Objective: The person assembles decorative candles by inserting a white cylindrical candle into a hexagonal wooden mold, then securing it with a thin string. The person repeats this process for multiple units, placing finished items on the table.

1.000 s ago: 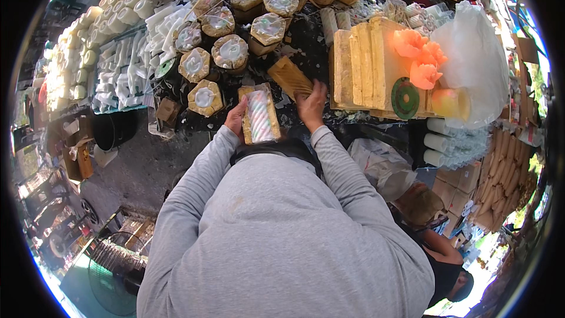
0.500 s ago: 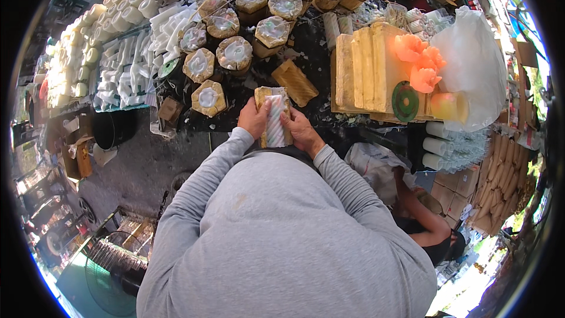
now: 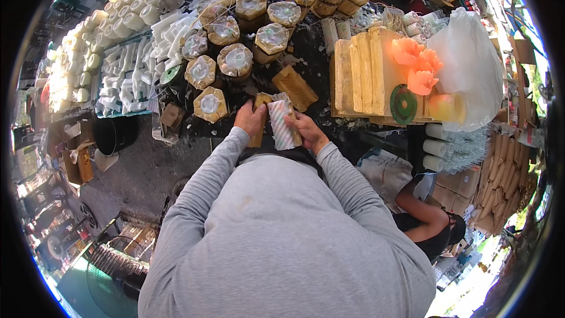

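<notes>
At the near edge of the table, my left hand (image 3: 249, 119) is closed around a narrow yellowish mold half (image 3: 258, 132). My right hand (image 3: 309, 132) grips the other mold half (image 3: 296, 136), in which a pillar candle (image 3: 282, 125) with pale pink and white slanted stripes lies. A dark gap runs between the left mold half and the candle. Just beyond my hands, a yellowish mold piece with a ridged inside (image 3: 295, 88) rests tilted on the dark table (image 3: 318, 68). My fingertips under the pieces are hidden.
Several hexagonal molds (image 3: 210, 105) with whitish tops stand beyond my left hand. Stacked yellowish slabs (image 3: 360, 73), orange flower-shaped pieces (image 3: 416, 65) and a green disc (image 3: 404, 105) are at the right. White candles (image 3: 126, 76) crowd the far left. Another person (image 3: 425, 218) is low at the right.
The mold has come apart: my left hand has drawn its half leftward, while the candle, now tilted, stays with the right-hand half. The other person's arm has shifted slightly.
</notes>
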`<action>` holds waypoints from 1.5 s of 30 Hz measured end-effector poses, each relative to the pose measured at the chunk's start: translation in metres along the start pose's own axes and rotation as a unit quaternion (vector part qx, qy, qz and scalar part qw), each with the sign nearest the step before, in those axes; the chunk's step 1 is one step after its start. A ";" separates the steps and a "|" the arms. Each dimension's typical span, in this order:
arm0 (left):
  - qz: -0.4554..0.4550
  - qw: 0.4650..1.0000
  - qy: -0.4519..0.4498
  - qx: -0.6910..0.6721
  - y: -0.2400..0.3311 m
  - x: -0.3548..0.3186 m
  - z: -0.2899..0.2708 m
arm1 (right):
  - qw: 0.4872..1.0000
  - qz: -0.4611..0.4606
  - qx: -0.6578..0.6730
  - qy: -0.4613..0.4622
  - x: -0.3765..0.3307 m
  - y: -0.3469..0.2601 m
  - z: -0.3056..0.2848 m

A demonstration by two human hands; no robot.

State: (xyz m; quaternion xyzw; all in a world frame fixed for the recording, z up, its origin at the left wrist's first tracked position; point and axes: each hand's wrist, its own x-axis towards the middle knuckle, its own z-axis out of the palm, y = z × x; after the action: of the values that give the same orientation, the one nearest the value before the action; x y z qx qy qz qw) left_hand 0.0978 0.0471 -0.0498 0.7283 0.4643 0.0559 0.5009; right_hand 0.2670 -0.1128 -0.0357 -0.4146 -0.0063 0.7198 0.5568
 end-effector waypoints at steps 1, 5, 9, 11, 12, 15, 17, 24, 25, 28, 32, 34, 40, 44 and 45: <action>-0.001 1.000 0.004 0.018 0.001 0.000 0.002 | 1.000 0.004 -0.007 0.002 0.001 -0.002 -0.003; -0.050 0.992 0.007 0.114 0.007 0.005 0.019 | 0.995 0.032 -0.089 0.045 0.008 -0.017 -0.006; -0.043 0.982 0.072 0.172 0.011 0.035 0.024 | 0.975 0.031 -0.172 0.138 0.016 -0.026 0.006; -0.055 0.980 0.096 0.167 0.012 0.051 0.022 | 0.970 0.003 -0.182 0.164 0.017 -0.026 0.009; -0.037 0.982 0.094 0.157 0.012 0.057 0.021 | 0.973 -0.021 -0.168 0.157 0.017 -0.025 0.009; 0.008 0.985 0.116 0.131 0.014 0.049 0.017 | 0.985 -0.059 -0.105 0.125 0.014 -0.020 0.006; 0.074 0.978 0.151 0.123 0.016 0.024 0.015 | 0.991 -0.078 -0.055 0.099 0.013 -0.017 0.006; 0.045 0.957 -0.178 -0.224 0.030 -0.026 0.001 | 0.987 -0.129 -0.057 0.070 0.012 -0.016 0.045; 0.029 0.956 -0.192 -0.219 0.027 -0.025 -0.002 | 0.986 -0.119 -0.090 0.076 0.010 -0.022 0.048; 0.003 0.949 -0.215 -0.232 0.014 -0.021 -0.012 | 0.955 -0.134 -0.258 0.052 0.003 -0.049 0.040; -0.094 0.911 -0.232 -0.328 0.001 -0.028 -0.026 | 0.959 -0.050 -0.259 0.101 -0.002 -0.063 0.016; -0.090 0.832 -0.283 -0.469 0.005 -0.034 -0.037 | 0.921 -0.136 -0.320 0.176 0.010 -0.062 0.009; -0.085 0.734 -0.329 -0.588 0.033 -0.037 -0.060 | 0.954 -0.158 0.062 0.246 0.074 -0.105 -0.025; -0.090 0.715 -0.331 -0.610 0.034 -0.039 -0.058 | 0.924 -0.195 0.069 0.323 0.105 -0.107 -0.035; -0.091 0.704 -0.327 -0.623 0.032 -0.040 -0.057 | 0.918 -0.195 0.055 0.341 0.108 -0.107 -0.034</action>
State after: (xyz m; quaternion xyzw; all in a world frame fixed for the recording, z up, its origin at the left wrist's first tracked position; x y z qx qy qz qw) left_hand 0.0638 0.0542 0.0189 0.1767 0.1949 0.0447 0.9637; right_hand 0.3682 -0.0003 -0.0713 -0.5947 0.1428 0.4108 0.6762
